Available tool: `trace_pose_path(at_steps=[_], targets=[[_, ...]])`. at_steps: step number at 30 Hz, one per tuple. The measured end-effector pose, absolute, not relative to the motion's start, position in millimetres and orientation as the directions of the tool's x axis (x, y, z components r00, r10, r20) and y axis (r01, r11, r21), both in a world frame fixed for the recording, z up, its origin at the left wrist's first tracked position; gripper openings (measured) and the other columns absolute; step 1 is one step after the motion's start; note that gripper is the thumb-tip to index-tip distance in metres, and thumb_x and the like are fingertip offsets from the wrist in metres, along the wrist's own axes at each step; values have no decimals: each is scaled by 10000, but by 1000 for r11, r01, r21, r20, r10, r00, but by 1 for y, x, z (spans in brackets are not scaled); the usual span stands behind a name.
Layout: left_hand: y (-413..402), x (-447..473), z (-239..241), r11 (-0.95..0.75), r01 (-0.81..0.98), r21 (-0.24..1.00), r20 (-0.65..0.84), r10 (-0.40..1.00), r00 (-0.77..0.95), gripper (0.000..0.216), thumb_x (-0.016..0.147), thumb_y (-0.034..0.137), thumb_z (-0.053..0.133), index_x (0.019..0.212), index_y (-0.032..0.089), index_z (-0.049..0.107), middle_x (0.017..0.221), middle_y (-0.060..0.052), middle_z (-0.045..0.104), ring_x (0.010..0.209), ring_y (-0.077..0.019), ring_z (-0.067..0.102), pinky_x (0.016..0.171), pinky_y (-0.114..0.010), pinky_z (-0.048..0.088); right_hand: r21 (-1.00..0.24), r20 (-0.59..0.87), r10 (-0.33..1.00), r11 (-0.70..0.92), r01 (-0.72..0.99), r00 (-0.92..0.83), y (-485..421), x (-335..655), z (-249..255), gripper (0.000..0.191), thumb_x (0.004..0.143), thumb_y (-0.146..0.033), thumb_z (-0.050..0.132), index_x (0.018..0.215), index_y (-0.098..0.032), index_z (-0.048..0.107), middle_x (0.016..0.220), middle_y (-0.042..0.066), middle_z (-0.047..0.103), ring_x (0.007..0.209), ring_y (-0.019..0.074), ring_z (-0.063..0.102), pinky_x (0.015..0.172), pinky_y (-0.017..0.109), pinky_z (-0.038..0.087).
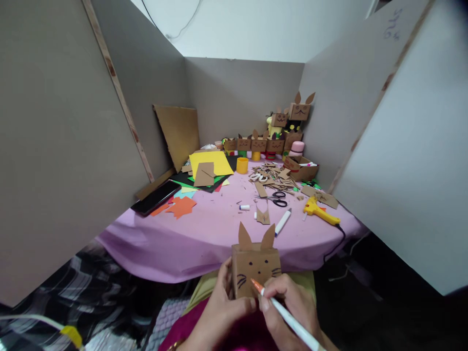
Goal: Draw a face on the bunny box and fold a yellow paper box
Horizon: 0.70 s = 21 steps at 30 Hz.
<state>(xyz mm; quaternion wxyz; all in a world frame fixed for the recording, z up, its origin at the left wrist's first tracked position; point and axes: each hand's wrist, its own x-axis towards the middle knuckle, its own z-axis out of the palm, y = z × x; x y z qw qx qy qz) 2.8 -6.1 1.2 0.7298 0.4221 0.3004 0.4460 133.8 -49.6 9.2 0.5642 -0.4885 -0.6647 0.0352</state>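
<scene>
Grey panels [241,95] wall in the table [215,239], draped in a pink-lilac cloth, and in front of its near edge, over the person's lap, is a small cardboard box [268,256] with two pointed ears [268,237]. The box sits upright between the hands, its front towards the person. The left grip [223,300] is wrapped around its left side and lower edge, thumb across the bottom of the front; the right grip [288,302] lies just at its lower right, pinching a white marker [292,321] near the orange tip. That tip meets or nearly meets the front below the drawn nose; actual contact cannot be told. On the table beyond the box lie a yellow glue gun [318,210] and a second marker [282,222], neither bearing a legible brand. Handwritten marks [393,24] high on the right-hand panel cannot be read with certainty. Smallest are the dark eyes, nose and whiskers [241,281] inked on the box.
</scene>
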Motion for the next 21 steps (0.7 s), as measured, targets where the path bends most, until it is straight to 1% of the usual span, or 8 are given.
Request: trace_pose_path(at_steps=[3, 5, 9, 12, 16, 18, 21], targets=[[-6, 3, 0, 251, -393, 885, -78, 911, 405, 685, 513, 12, 638, 1123, 206, 395, 1084, -65, 617, 1071, -272, 540, 889, -367, 403, -479, 778, 628, 622, 619, -30, -46, 138, 11, 133, 688, -99, 480, 731, -225, 477, 563, -40, 609, 472, 97, 566, 515, 193, 431], [-6, 4, 0, 246, -386, 889, -83, 916, 392, 680, 509, -3, 632, 1114, 204, 399, 1083, -63, 616, 1063, -265, 546, 885, -357, 403, -443, 786, 612, 654, 613, -85, -43, 139, 11, 165, 666, -72, 485, 740, -219, 477, 567, -43, 609, 473, 85, 572, 523, 176, 435], [-7, 5, 2, 240, -382, 892, -88, 923, 375, 681, 504, -3, 641, 1104, 207, 397, 1066, -66, 621, 1027, -266, 570, 857, -359, 420, -482, 774, 632, 635, 603, -47, -43, 139, 9, 146, 674, -87, 470, 737, -218, 479, 560, -45, 601, 482, 90, 572, 543, 184, 442], [-8, 6, 4, 248, -387, 888, -98, 925, 368, 696, 501, 12, 657, 1109, 208, 381, 1059, -71, 624, 1009, -272, 580, 850, -373, 425, -502, 759, 650, 631, 591, -50, -44, 139, 8, 137, 682, -100, 464, 750, -217, 481, 574, -44, 605, 492, 88, 566, 554, 185, 437], [-9, 6, 7, 257, -390, 884, -107, 924, 366, 706, 497, 11, 661, 1113, 209, 379, 1075, -69, 621, 1009, -267, 582, 871, -368, 413, -515, 744, 664, 642, 568, -74, -43, 140, 8, 140, 675, -97, 466, 748, -215, 484, 581, -40, 601, 488, 88, 559, 545, 185, 433], [-9, 5, 8, 271, -385, 882, -110, 914, 391, 704, 513, 16, 658, 1126, 216, 376, 1076, -68, 625, 1014, -268, 582, 868, -368, 416, -521, 739, 668, 650, 554, -88, -42, 141, 7, 134, 671, -98, 466, 732, -217, 482, 568, -42, 589, 479, 89, 557, 531, 184, 429], [-9, 5, 11, 263, -365, 893, -110, 914, 391, 708, 515, 16, 658, 1137, 210, 380, 1063, -69, 633, 1006, -256, 586, 888, -360, 404, -526, 737, 672, 637, 564, -72, -43, 140, 6, 133, 668, -99, 460, 723, -219, 475, 557, -49, 585, 480, 89, 558, 541, 188, 430]])
